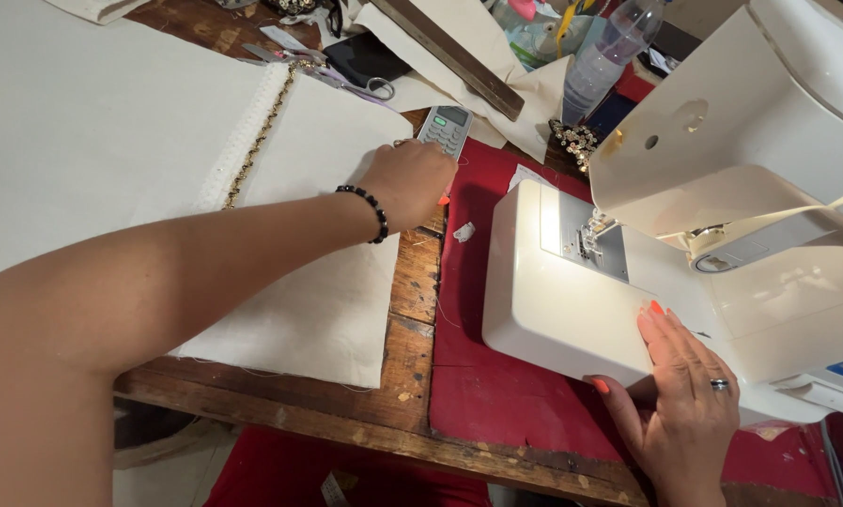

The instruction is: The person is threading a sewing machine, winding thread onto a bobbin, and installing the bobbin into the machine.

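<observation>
Cream cloth (309,282) with a beaded trim strip (252,141) lies flat across the left of the frame on the wooden tabletop (412,282), its trim running toward the upper centre, not yet under the needle. The left hand (407,183), closed, rests at its edge. The right hand (680,376), open, steadies the white sewing machine (553,310) at lower right
</observation>
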